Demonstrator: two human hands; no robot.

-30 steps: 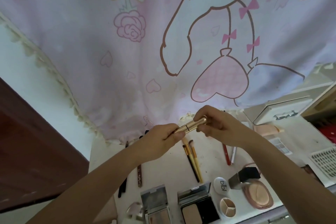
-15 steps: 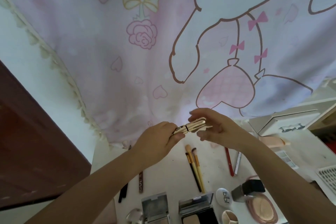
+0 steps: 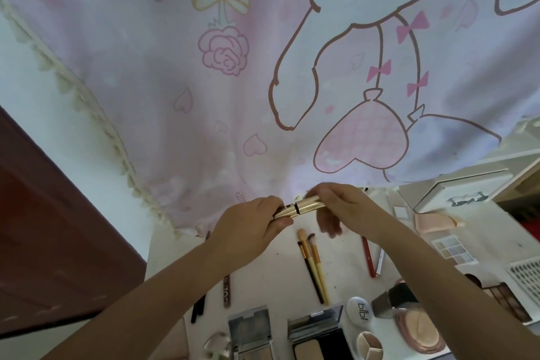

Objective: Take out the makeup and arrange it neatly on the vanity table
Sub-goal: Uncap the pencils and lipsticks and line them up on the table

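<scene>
A gold tube with a dark band at its middle is held level above the white vanity table. My left hand grips its left end, and my right hand pinches its right end with thumb and forefinger while the other fingers hang loose and blurred. On the table below lie two gold-handled brushes, a red pencil beside a silver one, dark pencils at the left, and open compacts along the near edge.
A pink cartoon-print curtain hangs behind the table. At the right are a white drawer box, a peach tube, an eyeshadow palette, a white round case and a pink powder puff compact. A dark wooden panel stands left.
The camera has tilted up a little, so the table items sit lower in view. Both hands keep hold of the gold tube; the right hand's lower fingers have loosened and moved.
</scene>
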